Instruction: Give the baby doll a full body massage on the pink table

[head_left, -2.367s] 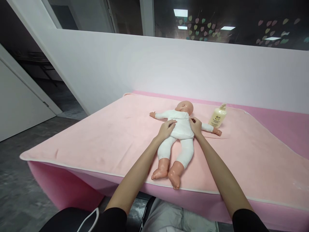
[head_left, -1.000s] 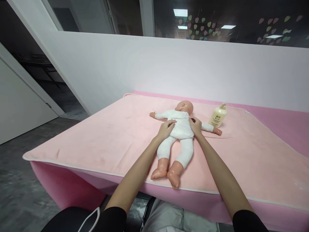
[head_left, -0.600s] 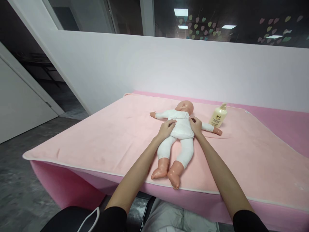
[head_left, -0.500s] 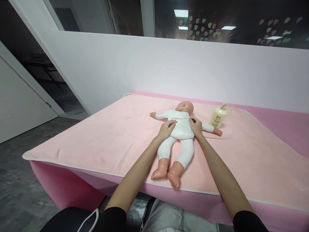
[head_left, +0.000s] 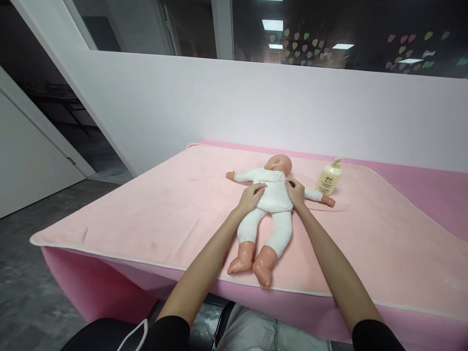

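Note:
A baby doll (head_left: pixel 272 197) with a white cloth body and bare plastic head, hands and feet lies on its back on a pink blanket, its feet toward me. My left hand (head_left: pixel 251 196) rests on the left side of its torso, fingers stretched over the belly. At the other side of the chest, near the armpit, my right hand (head_left: pixel 295 191) is closed with curled fingers against the white cloth. What exactly the fingertips pinch is partly hidden. Just beyond the doll's outstretched right-side arm stands a pale yellow pump bottle (head_left: pixel 328 177).
The pink blanket (head_left: pixel 146 209) with white edging covers a table draped in darker pink (head_left: pixel 431 195). A white wall (head_left: pixel 292 107) with a window above borders the far side. On the left are grey floor and a door (head_left: pixel 32 146).
The view has shifted very slightly. Both hands keep their places on the doll, and the doll and bottle stay where they were.

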Tool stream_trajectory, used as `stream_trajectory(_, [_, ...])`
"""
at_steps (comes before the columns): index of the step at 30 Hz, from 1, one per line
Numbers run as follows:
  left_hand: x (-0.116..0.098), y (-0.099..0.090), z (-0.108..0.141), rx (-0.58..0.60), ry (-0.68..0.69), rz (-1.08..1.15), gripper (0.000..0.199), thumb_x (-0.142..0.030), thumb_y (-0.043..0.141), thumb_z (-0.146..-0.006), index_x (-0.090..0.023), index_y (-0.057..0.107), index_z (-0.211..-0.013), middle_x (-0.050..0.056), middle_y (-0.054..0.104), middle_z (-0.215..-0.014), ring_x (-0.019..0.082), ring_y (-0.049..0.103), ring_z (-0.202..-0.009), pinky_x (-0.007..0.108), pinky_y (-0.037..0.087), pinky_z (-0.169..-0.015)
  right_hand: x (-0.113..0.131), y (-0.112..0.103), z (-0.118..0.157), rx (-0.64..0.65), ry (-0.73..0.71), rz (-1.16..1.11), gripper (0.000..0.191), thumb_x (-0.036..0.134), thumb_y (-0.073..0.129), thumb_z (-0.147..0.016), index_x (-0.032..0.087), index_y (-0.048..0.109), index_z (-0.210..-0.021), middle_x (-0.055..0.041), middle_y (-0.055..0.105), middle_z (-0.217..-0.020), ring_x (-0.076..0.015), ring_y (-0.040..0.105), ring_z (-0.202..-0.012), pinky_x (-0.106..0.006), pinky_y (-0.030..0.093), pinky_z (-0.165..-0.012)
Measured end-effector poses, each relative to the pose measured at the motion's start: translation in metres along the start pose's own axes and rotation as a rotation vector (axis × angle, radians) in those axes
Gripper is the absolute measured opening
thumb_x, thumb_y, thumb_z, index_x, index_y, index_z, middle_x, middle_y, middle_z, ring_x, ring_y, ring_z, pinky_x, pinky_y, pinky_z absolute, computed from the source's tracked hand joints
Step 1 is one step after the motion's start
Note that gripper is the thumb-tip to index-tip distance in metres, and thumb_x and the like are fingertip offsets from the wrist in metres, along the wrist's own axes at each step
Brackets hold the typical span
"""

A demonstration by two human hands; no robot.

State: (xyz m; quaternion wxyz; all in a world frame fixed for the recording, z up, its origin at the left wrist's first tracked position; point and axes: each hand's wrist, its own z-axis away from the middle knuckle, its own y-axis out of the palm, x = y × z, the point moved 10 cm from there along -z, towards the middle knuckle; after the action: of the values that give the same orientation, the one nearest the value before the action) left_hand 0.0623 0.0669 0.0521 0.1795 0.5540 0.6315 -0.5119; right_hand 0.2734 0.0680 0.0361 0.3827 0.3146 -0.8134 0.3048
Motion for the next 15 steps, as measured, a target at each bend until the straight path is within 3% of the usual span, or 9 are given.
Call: stream_trajectory(15, [-0.0033, -0.0007, 0.0018, 0.004, -0.013, -0.018, 0.027, -0.023, 0.047, -0.084, -0.019, 0.066, -0.102, 0.003, 0.063, -0.116, 0.019, 0.055, -0.112, 0.032, 0.039, -0.1, -0.0026, 0.0003, -0.0003, -0.005, 0.004, 0.002, 0.023, 0.033, 0.049, -0.071, 0.018, 0.066, -0.075, -0.0061, 0.069, -0.082, -0.0199, 0.06, -0.077, -0.033, 0.045, -0.077])
